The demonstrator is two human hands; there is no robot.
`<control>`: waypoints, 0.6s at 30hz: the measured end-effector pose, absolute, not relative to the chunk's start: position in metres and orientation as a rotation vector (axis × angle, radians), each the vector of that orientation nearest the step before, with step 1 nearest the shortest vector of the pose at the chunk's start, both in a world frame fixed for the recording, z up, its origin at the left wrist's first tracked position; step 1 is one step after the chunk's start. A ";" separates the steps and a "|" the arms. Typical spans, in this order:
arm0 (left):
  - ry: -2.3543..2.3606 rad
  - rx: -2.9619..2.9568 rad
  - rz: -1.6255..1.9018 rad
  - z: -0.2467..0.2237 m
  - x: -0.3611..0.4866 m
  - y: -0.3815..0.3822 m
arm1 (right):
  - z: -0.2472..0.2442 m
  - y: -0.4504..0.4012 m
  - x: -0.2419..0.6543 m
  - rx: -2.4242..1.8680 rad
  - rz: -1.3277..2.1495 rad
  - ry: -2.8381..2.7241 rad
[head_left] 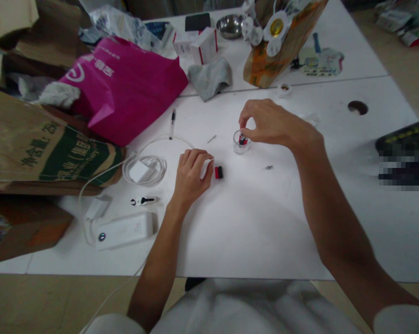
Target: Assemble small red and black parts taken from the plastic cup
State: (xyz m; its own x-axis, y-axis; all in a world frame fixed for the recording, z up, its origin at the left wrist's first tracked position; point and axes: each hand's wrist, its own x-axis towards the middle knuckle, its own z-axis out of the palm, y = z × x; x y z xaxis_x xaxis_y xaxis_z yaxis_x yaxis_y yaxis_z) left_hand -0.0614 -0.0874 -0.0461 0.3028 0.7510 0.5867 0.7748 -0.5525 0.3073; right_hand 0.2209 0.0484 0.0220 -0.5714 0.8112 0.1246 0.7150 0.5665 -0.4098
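Note:
My right hand (pixel 265 120) bends down over a small clear round container (pixel 242 147), thumb and forefinger pinched at its rim. Small red and black pieces (pixel 243 138) show inside, right under those fingertips; whether one is gripped cannot be made out. To the left, my left hand (pixel 194 172) rests above the white table, thumb and forefinger tips brought together. What they pinch, if anything, is too small to tell. Just right of that thumb lies a small red and black block (pixel 219 172). A thin metal piece (pixel 212 138) and another small metal piece (pixel 269 167) lie nearby.
Left of my hands are a coiled white cable (pixel 161 174), a pen (pixel 173 123), small pliers-like cutters (pixel 144 201) and a white power bank (pixel 124 231). A magenta bag (pixel 129 88), grey cloth (pixel 211 76), white boxes (pixel 204 46) and a metal bowl (pixel 229 27) stand farther back.

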 end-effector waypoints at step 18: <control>-1.554 -2.533 -1.079 -0.047 -0.062 -0.087 | 0.033 0.044 0.220 -1.252 0.433 -2.506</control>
